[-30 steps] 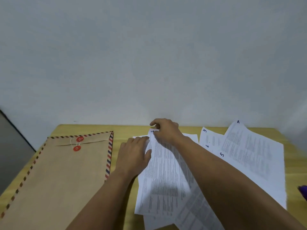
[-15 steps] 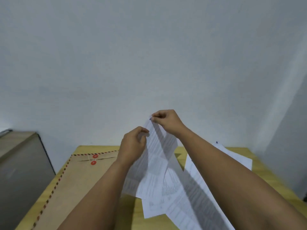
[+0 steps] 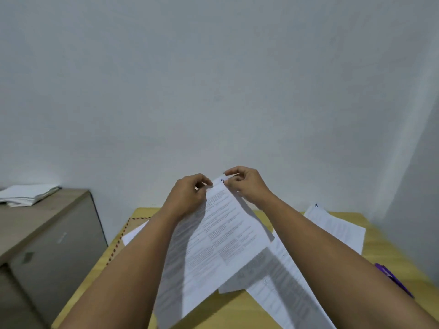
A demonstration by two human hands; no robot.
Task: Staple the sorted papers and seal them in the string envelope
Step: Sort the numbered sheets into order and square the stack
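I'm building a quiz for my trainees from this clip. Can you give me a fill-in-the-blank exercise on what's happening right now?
1. Both hands, the left hand and right hand, pinch the top edge of a printed ____.
2. The lifted sheet is held above the ____ table.
3. The envelope lies at the person's ____ side, mostly hidden.
4. The object beside the right forearm is coloured ____.

Missing words: sheet; wooden; left; purple

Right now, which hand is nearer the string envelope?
Left. The left hand pinches the lifted papers just above the string envelope's striped edge; the right hand pinches the same papers farther right, away from it.
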